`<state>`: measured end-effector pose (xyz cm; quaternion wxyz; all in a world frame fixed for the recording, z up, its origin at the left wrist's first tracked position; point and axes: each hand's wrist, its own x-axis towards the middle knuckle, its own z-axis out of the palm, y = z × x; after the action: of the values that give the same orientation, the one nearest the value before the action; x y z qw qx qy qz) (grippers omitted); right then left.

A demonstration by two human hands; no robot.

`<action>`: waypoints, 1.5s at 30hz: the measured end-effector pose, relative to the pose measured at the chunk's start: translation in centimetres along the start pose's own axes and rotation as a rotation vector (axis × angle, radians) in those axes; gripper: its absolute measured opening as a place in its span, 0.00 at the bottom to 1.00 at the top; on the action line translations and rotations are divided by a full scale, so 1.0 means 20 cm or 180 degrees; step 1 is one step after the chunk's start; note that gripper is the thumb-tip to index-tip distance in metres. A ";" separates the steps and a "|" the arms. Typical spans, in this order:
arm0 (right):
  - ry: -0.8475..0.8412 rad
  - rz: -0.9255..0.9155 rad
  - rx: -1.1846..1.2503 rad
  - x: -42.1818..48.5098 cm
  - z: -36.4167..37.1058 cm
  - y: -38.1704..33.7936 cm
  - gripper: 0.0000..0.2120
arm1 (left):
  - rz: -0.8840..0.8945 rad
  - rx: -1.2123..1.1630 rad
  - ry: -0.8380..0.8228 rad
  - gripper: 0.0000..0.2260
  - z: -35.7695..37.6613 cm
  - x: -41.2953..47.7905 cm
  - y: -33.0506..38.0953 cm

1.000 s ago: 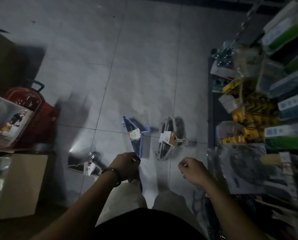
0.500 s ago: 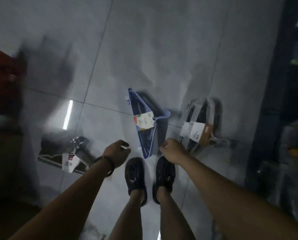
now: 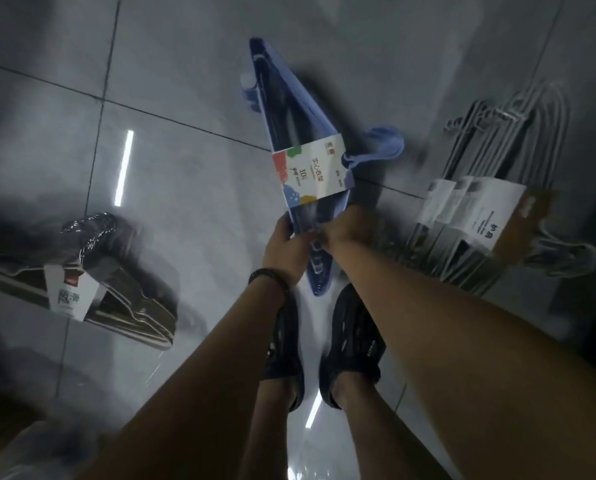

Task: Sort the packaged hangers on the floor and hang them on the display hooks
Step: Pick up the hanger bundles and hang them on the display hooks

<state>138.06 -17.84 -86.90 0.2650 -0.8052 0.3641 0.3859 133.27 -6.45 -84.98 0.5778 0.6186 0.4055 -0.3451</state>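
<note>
The pack of blue hangers (image 3: 301, 114) is seen lying lengthwise on the grey tiled floor (image 3: 185, 81), just ahead of the person's feet, its narrow end pointed away and its near end down by the toes. The hangers are bundled flat into a long triangular shape and are banded across the middle by a white paper label (image 3: 312, 171) printed with red, green, yellow and blue patches and dark lettering; their blue hooks (image 3: 385, 143) are seen curling out to the right of the label. The pack is gripped just below the label by both hands: the left hand (image 3: 284, 245) is curled round its left edge and the right hand (image 3: 347, 226) is closed over its right edge, the two hands nearly touching. Whether the pack is lifted off the floor cannot be told. A dark band (image 3: 267, 277) is worn on the left wrist. To the right, well apart, a pack of white wire hangers (image 3: 497, 140) is laid on the floor, wrapped in a white and brown card sleeve (image 3: 476, 211). To the left, a pack of dark metallic hangers (image 3: 127, 308) with a white label (image 3: 69, 296) is also laid on the floor. Black shoes (image 3: 352, 344) are seen below the hands.
</note>
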 end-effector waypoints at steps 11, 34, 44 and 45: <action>-0.0380 -0.0301 -0.0168 -0.48 -0.49 0.04 0.12 | -0.0244 -0.0277 0.0213 0.46 -0.05 -0.49 0.30; 0.2094 -0.1632 0.0974 -3.12 -2.62 0.03 0.12 | 0.1498 -0.0267 -0.1613 0.32 0.07 -3.01 1.94; 0.2913 -0.1372 0.0845 -3.75 -3.06 0.21 0.28 | 0.1910 0.0187 -0.3062 0.33 0.36 -3.83 1.95; 0.3079 -0.1245 0.0898 -3.79 -3.07 0.28 0.27 | 0.1967 0.0300 -0.3200 0.33 0.38 -3.91 1.92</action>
<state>126.81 -35.55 8.54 0.2395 -0.9003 0.3362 -0.1381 134.36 -22.26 1.10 0.7447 0.4936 -0.1327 -0.4292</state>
